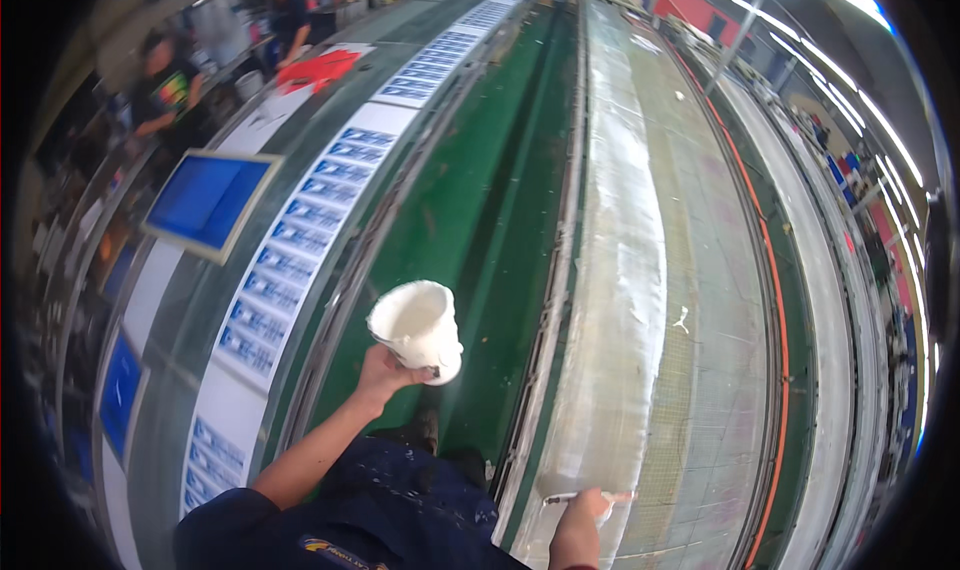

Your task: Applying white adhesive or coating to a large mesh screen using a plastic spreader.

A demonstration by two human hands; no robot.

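My left hand (385, 378) is closed round the lower part of a white plastic tub (432, 342), held tilted over the green aisle. The tub's outside is coated with white stuff; what lies inside cannot be made out. Low on the right, my right hand (578, 532) grips a flat scraper-like tool (560, 498), much of it hidden by the fingers. Its pale edge is at the surface of the long table (565, 435) on my right. A glossy whitish film (625, 210) runs along this table's near side, and the tool is at its close end.
A green floor aisle (500, 210) runs ahead between two long tables. On the left table lies a strip of blue-and-white printed sheets (290, 235). Blue framed screens (213, 202) stand beside it. Two people (165, 90) are at the far left. An orange line (765, 260) edges the right table.
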